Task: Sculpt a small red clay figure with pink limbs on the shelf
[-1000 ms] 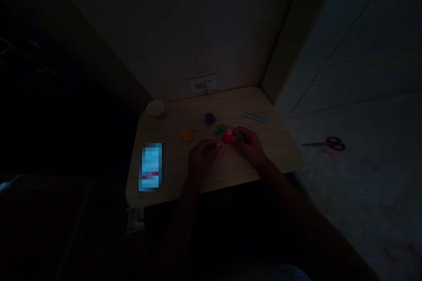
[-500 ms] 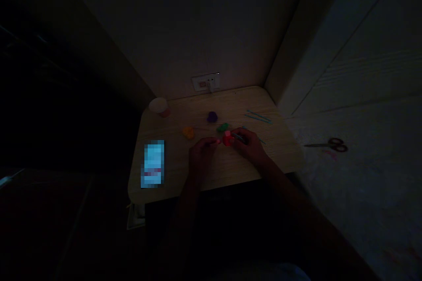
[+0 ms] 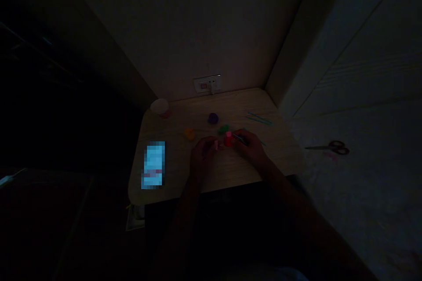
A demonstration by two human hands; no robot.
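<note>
Fingers of left hand (image 3: pixel 200 156) pinch small pink piece (image 3: pixel 216 145), those of right hand (image 3: pixel 252 147) grip red piece (image 3: pixel 227 141); light, even pressure should avoid denting either.

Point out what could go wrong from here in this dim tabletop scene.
The green lump lies close beside the red piece at the right hand, so a small slip might press the two together. The pink piece at the left hand's fingertips is tiny and could drop. A thin blue stick lies right by the right hand and might get knocked.
</note>
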